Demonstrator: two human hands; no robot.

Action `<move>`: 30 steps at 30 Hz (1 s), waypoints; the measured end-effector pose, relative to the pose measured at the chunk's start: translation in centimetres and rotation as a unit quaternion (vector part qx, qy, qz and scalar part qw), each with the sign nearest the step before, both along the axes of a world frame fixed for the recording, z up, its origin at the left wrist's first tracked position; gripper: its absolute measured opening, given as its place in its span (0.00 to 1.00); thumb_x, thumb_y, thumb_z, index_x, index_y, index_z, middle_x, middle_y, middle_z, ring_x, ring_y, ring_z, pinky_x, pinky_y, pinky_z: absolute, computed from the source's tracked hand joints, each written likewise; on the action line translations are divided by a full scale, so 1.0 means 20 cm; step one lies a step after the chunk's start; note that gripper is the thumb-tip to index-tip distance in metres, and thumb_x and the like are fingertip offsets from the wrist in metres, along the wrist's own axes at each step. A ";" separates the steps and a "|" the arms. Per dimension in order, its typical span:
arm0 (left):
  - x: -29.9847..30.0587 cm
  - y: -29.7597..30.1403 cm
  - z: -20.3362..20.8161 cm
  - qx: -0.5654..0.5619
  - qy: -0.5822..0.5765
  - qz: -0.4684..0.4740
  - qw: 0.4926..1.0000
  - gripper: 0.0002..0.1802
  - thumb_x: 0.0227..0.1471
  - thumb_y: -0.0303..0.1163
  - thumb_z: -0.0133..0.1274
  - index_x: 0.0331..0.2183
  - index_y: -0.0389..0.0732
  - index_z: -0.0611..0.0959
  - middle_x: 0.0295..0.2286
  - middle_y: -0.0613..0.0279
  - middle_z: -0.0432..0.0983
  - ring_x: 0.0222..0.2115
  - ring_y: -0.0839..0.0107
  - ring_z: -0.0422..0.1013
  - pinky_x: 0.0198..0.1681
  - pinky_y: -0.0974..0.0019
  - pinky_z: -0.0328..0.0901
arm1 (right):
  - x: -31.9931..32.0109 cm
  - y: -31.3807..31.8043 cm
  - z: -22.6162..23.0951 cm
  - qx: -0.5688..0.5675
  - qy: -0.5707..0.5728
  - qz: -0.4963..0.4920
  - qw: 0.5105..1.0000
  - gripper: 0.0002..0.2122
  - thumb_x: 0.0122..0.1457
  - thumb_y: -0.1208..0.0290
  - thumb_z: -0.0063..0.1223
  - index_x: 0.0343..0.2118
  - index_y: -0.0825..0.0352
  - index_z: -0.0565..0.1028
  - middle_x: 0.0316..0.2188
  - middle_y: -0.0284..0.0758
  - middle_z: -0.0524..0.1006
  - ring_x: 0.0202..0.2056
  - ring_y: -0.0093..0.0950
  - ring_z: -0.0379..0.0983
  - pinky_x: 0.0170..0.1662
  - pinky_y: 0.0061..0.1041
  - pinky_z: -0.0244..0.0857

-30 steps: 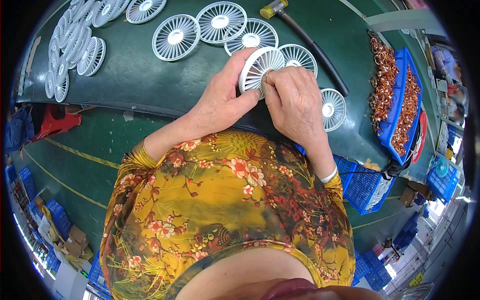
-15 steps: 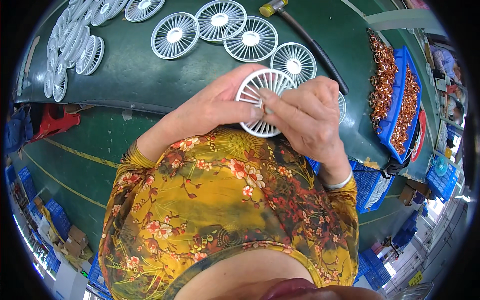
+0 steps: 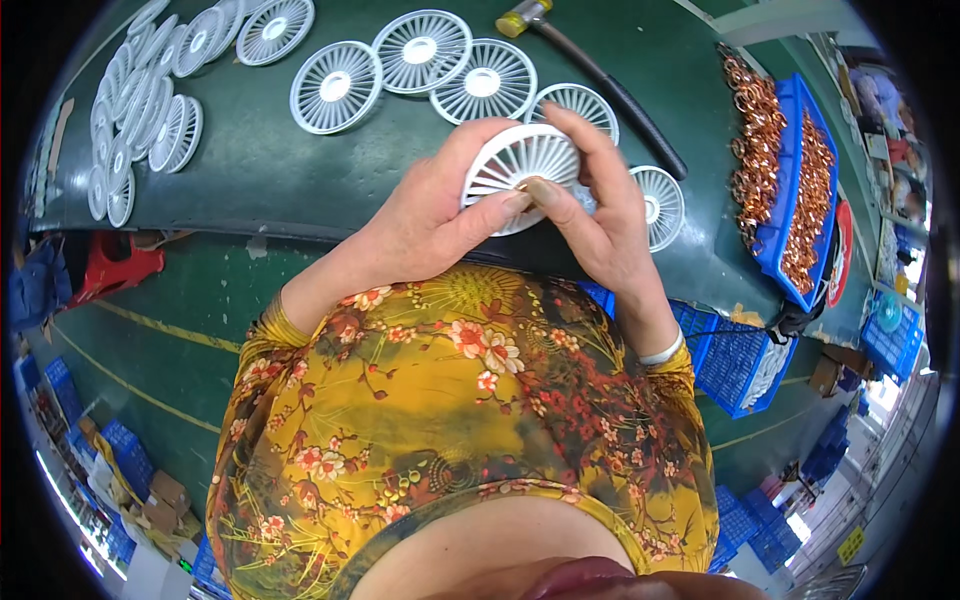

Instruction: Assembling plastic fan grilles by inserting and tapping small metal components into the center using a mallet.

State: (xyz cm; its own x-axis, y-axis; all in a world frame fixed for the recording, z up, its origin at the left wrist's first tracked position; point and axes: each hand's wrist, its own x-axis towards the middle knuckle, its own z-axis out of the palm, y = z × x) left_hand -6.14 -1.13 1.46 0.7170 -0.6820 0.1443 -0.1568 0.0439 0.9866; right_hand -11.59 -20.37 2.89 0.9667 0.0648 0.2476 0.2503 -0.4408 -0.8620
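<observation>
Between my two hands is a white spoked plastic wheel (image 3: 500,165), tilted above the near edge of the green table (image 3: 250,185). My left hand (image 3: 435,205) is closed on the wheel's left side, its thumb lying near the hub. From the right, my right hand (image 3: 600,210) grips the same wheel, fingers round the far rim and thumb pressed at the middle. Both thumbs largely cover the hub; a small coppery spot shows by the thumb tips. Just past my hands lie more white wheels (image 3: 483,82), and another wheel (image 3: 655,208) rests right of my right hand.
A hammer (image 3: 610,85) with a yellow head and black handle lies beyond my right hand. At the right, a blue tray (image 3: 780,230) holds copper-coloured rings, with more rings (image 3: 752,140) heaped beside it. Several white wheels (image 3: 150,100) are piled at the far left.
My right hand has gone from a pinch at the hub to holding the wheel's far rim with its thumb at the centre. The wheel has tilted.
</observation>
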 end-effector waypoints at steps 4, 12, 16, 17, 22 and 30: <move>-0.01 -0.01 -0.02 0.024 -0.032 0.013 0.999 0.26 0.54 0.31 0.51 0.52 0.35 0.64 0.40 0.50 0.74 0.40 0.63 0.73 0.43 0.64 0.67 | 0.01 0.00 -0.04 0.112 0.075 0.014 0.991 0.21 0.54 0.72 0.57 0.52 0.68 0.68 0.42 0.40 0.75 0.43 0.28 0.73 0.46 0.26 0.66; -0.01 0.00 -0.03 0.044 -0.100 0.007 0.994 0.25 0.53 0.27 0.52 0.51 0.35 0.64 0.38 0.49 0.75 0.38 0.61 0.75 0.40 0.64 0.68 | 0.01 -0.01 -0.03 0.117 0.101 0.021 0.988 0.18 0.54 0.71 0.59 0.45 0.70 0.69 0.38 0.33 0.73 0.39 0.20 0.71 0.42 0.21 0.67; 0.02 0.08 -0.04 0.062 -0.203 0.117 0.970 0.24 0.53 0.22 0.50 0.52 0.31 0.66 0.42 0.54 0.72 0.40 0.72 0.70 0.45 0.69 0.65 | 0.08 -0.17 -0.04 0.010 0.033 -0.067 0.997 0.18 0.55 0.71 0.58 0.48 0.68 0.71 0.37 0.32 0.75 0.35 0.20 0.72 0.38 0.20 0.68; 0.05 0.11 -0.06 0.061 -0.224 0.191 0.954 0.23 0.54 0.20 0.50 0.52 0.31 0.66 0.41 0.53 0.73 0.40 0.72 0.71 0.44 0.69 0.65 | 0.09 -0.26 -0.01 -0.022 0.042 -0.163 0.986 0.17 0.56 0.70 0.57 0.48 0.68 0.72 0.35 0.32 0.76 0.32 0.19 0.72 0.34 0.19 0.68; 0.22 0.34 -0.14 0.086 -0.328 0.458 0.822 0.20 0.55 0.23 0.52 0.50 0.35 0.72 0.38 0.58 0.75 0.41 0.70 0.70 0.46 0.67 0.64 | 0.09 -0.87 -0.14 -0.497 -0.020 -0.430 0.753 0.24 0.55 0.54 0.53 0.43 0.74 0.73 0.38 0.50 0.74 0.42 0.45 0.71 0.43 0.42 0.67; 0.29 0.52 -0.15 0.331 -0.418 0.457 0.712 0.18 0.48 0.38 0.57 0.43 0.45 0.80 0.42 0.55 0.75 0.41 0.53 0.68 0.45 0.55 0.60 | 0.09 -0.89 -0.13 -0.326 0.076 -0.333 0.882 0.12 0.59 0.64 0.50 0.30 0.70 0.75 0.26 0.45 0.76 0.30 0.41 0.74 0.34 0.37 0.66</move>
